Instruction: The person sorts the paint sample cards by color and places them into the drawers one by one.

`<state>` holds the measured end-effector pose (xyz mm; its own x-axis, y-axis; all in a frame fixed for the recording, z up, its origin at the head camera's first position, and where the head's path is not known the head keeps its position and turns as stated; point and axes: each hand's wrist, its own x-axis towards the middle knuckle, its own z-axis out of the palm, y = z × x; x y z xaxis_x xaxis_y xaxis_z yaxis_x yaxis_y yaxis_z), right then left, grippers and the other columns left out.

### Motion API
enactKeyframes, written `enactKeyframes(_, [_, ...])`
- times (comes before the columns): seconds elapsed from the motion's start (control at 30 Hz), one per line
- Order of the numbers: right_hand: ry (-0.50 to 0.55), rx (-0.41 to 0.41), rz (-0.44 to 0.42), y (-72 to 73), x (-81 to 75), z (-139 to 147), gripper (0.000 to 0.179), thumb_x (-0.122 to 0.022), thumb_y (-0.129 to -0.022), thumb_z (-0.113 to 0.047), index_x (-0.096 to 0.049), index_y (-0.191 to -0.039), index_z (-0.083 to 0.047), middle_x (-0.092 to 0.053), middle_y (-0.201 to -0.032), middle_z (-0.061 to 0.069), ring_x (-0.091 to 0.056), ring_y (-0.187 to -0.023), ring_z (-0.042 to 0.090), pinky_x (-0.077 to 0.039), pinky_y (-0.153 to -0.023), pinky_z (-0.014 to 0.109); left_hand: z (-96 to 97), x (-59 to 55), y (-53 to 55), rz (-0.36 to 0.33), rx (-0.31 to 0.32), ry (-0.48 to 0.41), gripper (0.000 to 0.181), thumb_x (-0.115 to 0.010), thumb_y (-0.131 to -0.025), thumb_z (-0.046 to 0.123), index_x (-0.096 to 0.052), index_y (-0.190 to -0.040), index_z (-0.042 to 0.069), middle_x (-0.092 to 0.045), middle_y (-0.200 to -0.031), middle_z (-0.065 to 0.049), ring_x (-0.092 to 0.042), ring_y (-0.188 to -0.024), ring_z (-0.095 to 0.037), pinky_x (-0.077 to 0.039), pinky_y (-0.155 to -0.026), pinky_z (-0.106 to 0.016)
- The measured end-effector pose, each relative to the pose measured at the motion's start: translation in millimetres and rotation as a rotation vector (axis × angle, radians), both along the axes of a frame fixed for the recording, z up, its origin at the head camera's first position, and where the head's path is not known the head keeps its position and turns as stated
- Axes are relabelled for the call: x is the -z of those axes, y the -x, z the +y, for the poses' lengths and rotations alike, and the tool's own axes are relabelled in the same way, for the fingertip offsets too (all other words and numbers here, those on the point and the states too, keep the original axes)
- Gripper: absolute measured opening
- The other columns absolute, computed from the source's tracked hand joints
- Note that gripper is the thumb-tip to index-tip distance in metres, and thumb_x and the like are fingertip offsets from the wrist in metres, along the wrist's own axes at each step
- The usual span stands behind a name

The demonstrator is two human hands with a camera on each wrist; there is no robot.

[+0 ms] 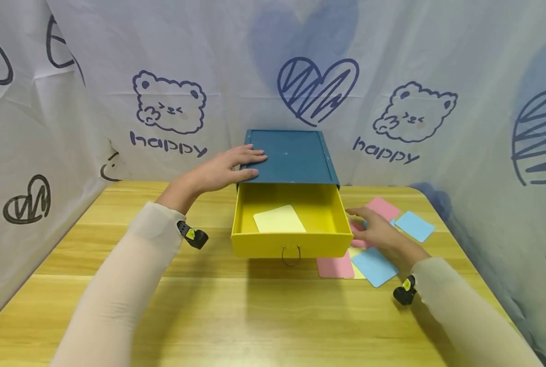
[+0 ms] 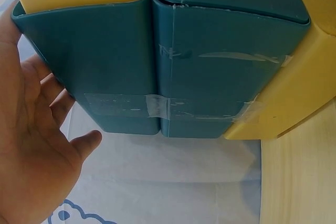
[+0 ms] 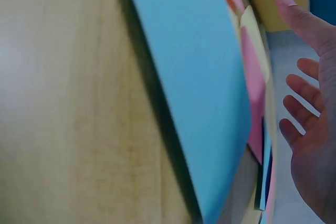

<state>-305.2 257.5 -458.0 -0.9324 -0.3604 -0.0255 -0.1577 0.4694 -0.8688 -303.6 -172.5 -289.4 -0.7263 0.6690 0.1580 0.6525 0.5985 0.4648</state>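
A blue-green drawer box (image 1: 291,155) stands on the table with its yellow drawer (image 1: 292,244) pulled out. A pale yellow card (image 1: 279,219) lies inside the drawer. My left hand (image 1: 233,165) rests on the left of the box's top, fingers extended. Clear tape (image 2: 157,106) crosses the box's side in the left wrist view. My right hand (image 1: 375,229) hovers over scattered cards just right of the drawer, fingers loosely bent and apart, holding nothing. A blue card (image 3: 194,77) lies nearest the camera in the right wrist view. Pink cards (image 1: 336,266) lie beside it.
Another blue card (image 1: 415,226) and a pink card (image 1: 383,208) lie farther back on the right. A wire ring pull (image 1: 291,256) hangs from the drawer front. Behind the wooden table (image 1: 199,316) hangs a white curtain (image 1: 240,76) with drawn hearts and bears.
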Motion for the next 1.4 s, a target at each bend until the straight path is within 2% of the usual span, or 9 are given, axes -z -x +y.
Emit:
enactKeyframes(0.17, [-0.021,-0.048,0.009,7.0,8.1,0,0.086,-0.086,-0.076,-0.023,-0.042,-0.146,-0.002,-0.043,-0.145,0.016,-0.043,-0.13,0.037,-0.034,-0.108,0.054,0.7,1.4,-0.1,-0.003,0.005,0.003,0.054,-0.049,-0.102,0.039,-0.041,-0.151,0.017,-0.029,-0.158,0.0,-0.008,-0.149,-0.019,-0.01,-0.118,-0.051])
enactKeyframes(0.3, [-0.155,-0.093,0.126,12.9,13.0,-4,0.081,-0.087,-0.074,-0.029,-0.049,-0.142,-0.004,-0.057,-0.132,0.011,-0.054,-0.113,0.027,-0.038,-0.105,0.049,-0.4,2.7,0.2,-0.001,0.01,0.001,0.054,-0.049,-0.103,0.039,-0.041,-0.151,0.017,-0.029,-0.158,0.0,-0.008,-0.149,-0.019,-0.01,-0.118,-0.051])
enactKeyframes(0.47, [-0.29,-0.074,0.188,13.6,15.3,-9,0.077,-0.087,-0.072,-0.03,-0.054,-0.138,-0.01,-0.063,-0.119,0.005,-0.057,-0.097,0.021,-0.046,-0.094,0.044,-1.4,3.8,0.4,0.005,0.014,-0.002,0.053,-0.048,-0.103,0.038,-0.041,-0.151,0.016,-0.029,-0.158,-0.001,-0.008,-0.149,-0.019,-0.01,-0.118,-0.051])
enactKeyframes(0.63, [-0.377,-0.029,0.213,10.0,12.5,-12,0.086,-0.087,-0.069,-0.033,-0.051,-0.143,-0.011,-0.061,-0.126,0.007,-0.055,-0.101,0.023,-0.044,-0.096,0.051,-1.4,2.8,0.0,0.01,0.017,-0.01,0.053,-0.048,-0.103,0.038,-0.041,-0.151,0.016,-0.03,-0.158,-0.001,-0.008,-0.149,-0.019,-0.01,-0.118,-0.051])
enactKeyframes(0.73, [-0.373,-0.04,0.209,9.9,9.2,-12,0.084,-0.088,-0.069,-0.032,-0.052,-0.142,-0.013,-0.062,-0.123,0.007,-0.056,-0.1,0.025,-0.045,-0.095,0.051,-1.7,1.8,-0.9,0.012,0.013,-0.008,0.054,-0.049,-0.102,0.038,-0.042,-0.15,0.015,-0.03,-0.158,-0.001,-0.008,-0.149,-0.02,-0.01,-0.118,-0.051])
enactKeyframes(0.83, [-0.395,-0.039,0.233,10.2,5.0,-10,0.085,-0.089,-0.068,-0.029,-0.05,-0.143,-0.013,-0.059,-0.129,0.01,-0.056,-0.109,0.029,-0.043,-0.097,0.054,-2.1,1.8,-0.4,0.011,0.006,-0.006,0.053,-0.049,-0.103,0.038,-0.042,-0.15,0.016,-0.03,-0.158,-0.001,-0.008,-0.149,-0.02,-0.01,-0.118,-0.051])
enactKeyframes(1.0, [-0.496,-0.028,0.277,9.4,-2.7,-7,0.093,-0.085,-0.068,-0.024,-0.041,-0.148,-0.003,-0.046,-0.143,0.018,-0.048,-0.124,0.039,-0.037,-0.102,0.06,-2.3,1.2,-0.1,0.013,-0.001,-0.005,0.052,-0.049,-0.103,0.036,-0.042,-0.15,0.016,-0.03,-0.158,-0.001,-0.008,-0.149,-0.019,-0.011,-0.118,-0.05])
enactKeyframes(1.23, [-0.608,-0.084,0.301,11.8,-8.4,-4,0.087,-0.078,-0.073,-0.024,-0.04,-0.146,0.005,-0.043,-0.143,0.025,-0.045,-0.124,0.043,-0.036,-0.105,0.059,-1.1,0.4,0.0,0.016,-0.002,-0.001,0.052,-0.049,-0.103,0.036,-0.042,-0.15,0.016,-0.03,-0.158,-0.001,-0.008,-0.149,-0.019,-0.01,-0.118,-0.051])
enactKeyframes(1.4, [-0.602,-0.093,0.265,12.9,-8.3,-2,0.086,-0.079,-0.076,-0.028,-0.042,-0.144,0.008,-0.046,-0.14,0.026,-0.052,-0.111,0.038,-0.043,-0.099,0.056,0.4,2.0,0.8,0.019,0.003,-0.002,0.052,-0.049,-0.103,0.036,-0.042,-0.15,0.016,-0.03,-0.158,0.0,-0.008,-0.149,-0.019,-0.01,-0.118,-0.05])
